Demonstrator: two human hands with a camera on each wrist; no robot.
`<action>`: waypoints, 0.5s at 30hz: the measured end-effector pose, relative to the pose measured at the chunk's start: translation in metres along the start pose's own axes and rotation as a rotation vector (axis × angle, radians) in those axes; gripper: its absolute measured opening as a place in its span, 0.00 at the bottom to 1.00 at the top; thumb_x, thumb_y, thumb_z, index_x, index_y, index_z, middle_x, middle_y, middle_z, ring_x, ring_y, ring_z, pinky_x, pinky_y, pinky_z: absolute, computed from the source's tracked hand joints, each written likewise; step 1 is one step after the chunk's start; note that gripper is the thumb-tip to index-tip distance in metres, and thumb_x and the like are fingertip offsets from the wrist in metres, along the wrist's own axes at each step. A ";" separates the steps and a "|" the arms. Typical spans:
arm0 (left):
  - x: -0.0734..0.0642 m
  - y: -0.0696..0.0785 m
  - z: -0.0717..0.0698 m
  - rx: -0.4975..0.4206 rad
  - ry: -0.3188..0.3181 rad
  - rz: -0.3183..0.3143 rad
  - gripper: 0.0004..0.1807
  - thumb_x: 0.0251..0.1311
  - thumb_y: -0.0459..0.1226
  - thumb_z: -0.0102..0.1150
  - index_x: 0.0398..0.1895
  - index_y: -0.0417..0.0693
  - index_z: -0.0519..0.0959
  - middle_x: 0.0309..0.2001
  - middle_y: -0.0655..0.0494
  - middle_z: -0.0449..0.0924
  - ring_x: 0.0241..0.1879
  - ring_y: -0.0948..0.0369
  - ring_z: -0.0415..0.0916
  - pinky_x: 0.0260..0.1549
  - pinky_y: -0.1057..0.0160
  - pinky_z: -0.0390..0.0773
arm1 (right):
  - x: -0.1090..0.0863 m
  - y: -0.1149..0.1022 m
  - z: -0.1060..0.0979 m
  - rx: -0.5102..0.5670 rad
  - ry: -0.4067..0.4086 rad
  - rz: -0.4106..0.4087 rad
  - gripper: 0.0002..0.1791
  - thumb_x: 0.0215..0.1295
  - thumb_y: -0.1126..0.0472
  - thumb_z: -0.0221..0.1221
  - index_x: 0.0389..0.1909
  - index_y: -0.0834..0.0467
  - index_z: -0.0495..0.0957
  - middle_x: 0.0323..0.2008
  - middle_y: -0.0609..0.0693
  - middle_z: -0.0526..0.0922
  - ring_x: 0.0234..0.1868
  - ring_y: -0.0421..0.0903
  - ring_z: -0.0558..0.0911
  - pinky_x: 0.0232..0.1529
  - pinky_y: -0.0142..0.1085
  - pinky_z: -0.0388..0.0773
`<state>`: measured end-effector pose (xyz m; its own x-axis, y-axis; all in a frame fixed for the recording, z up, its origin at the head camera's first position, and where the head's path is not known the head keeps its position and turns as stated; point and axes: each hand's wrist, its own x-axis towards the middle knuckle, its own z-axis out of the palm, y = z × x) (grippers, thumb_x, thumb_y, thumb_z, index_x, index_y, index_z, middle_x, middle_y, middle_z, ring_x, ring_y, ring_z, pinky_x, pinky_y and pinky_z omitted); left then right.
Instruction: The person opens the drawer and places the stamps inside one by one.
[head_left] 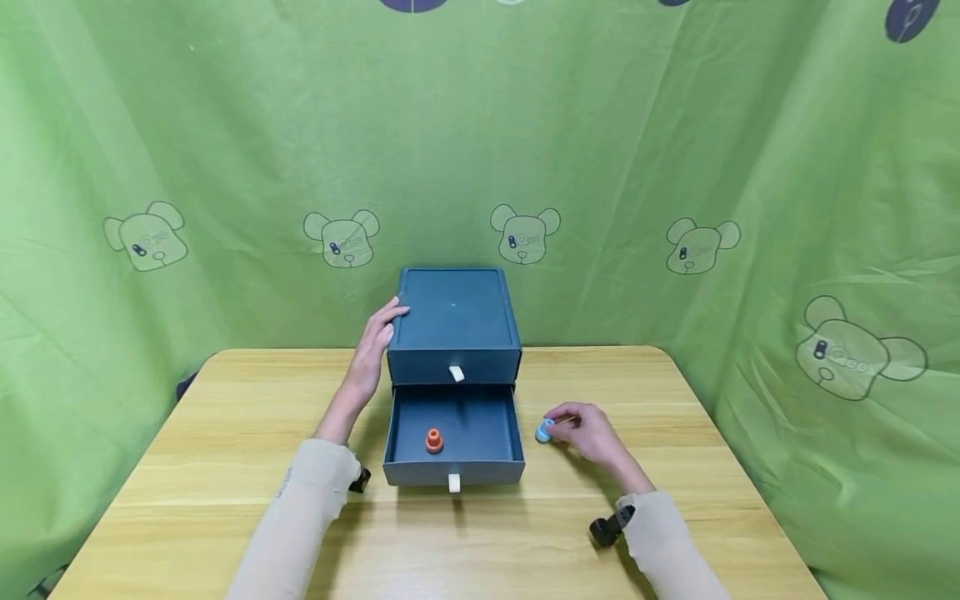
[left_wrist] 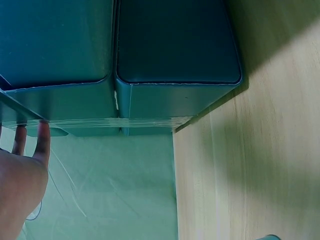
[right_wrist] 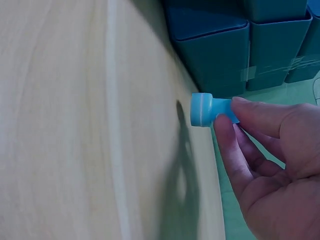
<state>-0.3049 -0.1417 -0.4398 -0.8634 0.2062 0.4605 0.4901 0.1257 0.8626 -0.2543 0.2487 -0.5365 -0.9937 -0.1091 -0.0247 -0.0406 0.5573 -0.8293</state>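
Observation:
A dark blue drawer cabinet [head_left: 454, 312] stands on the table, its lower drawer [head_left: 480, 425] pulled out. Inside that drawer an orange stepped plastic piece [head_left: 434, 442] stands upright towards the left. My left hand [head_left: 370, 354] rests against the cabinet's upper left side, fingers at the top edge; in the left wrist view only part of this hand [left_wrist: 22, 175] shows. Right of the drawer, my right hand [head_left: 588, 431] pinches a light blue stepped plastic piece [right_wrist: 202, 109] by its narrow end between thumb and fingers. Its wide end points away from the fingers.
The upper drawer [head_left: 416, 367] is closed, with a white pull tab [head_left: 457, 373]. Another white tab [head_left: 453, 483] is on the lower drawer's front. Clear tape [left_wrist: 150, 122] runs across the cabinet's side. A green curtain [head_left: 450, 125] hangs behind the wooden table [head_left: 247, 400].

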 end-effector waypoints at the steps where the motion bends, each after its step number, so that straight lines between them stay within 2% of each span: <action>1: 0.000 0.000 0.000 0.000 0.002 0.003 0.24 0.82 0.39 0.34 0.73 0.41 0.69 0.82 0.47 0.52 0.82 0.49 0.45 0.79 0.39 0.44 | 0.000 -0.001 -0.001 0.004 0.003 0.001 0.12 0.66 0.66 0.68 0.49 0.63 0.85 0.41 0.57 0.89 0.37 0.47 0.86 0.42 0.42 0.85; 6: 0.000 0.000 0.000 0.002 -0.001 0.008 0.24 0.82 0.39 0.34 0.73 0.41 0.69 0.82 0.46 0.52 0.82 0.49 0.45 0.79 0.39 0.44 | -0.002 -0.010 -0.003 0.029 0.018 0.014 0.12 0.66 0.66 0.67 0.49 0.63 0.85 0.41 0.57 0.89 0.40 0.51 0.87 0.45 0.43 0.86; 11: -0.001 0.002 0.000 0.008 -0.003 0.006 0.24 0.82 0.39 0.34 0.73 0.42 0.69 0.82 0.47 0.52 0.82 0.49 0.45 0.79 0.39 0.44 | -0.004 -0.018 -0.007 0.068 0.017 -0.003 0.12 0.67 0.66 0.67 0.50 0.63 0.84 0.41 0.57 0.89 0.42 0.59 0.87 0.46 0.48 0.86; 15: -0.001 0.003 0.000 0.008 0.000 0.030 0.24 0.82 0.38 0.34 0.72 0.39 0.69 0.82 0.44 0.53 0.82 0.48 0.46 0.79 0.39 0.45 | -0.005 -0.022 -0.009 0.086 0.022 -0.022 0.13 0.67 0.66 0.66 0.51 0.64 0.84 0.41 0.58 0.89 0.43 0.61 0.87 0.48 0.51 0.86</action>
<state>-0.3023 -0.1418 -0.4376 -0.8485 0.2096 0.4859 0.5164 0.1275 0.8468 -0.2498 0.2448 -0.5131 -0.9947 -0.1022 0.0052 -0.0541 0.4818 -0.8746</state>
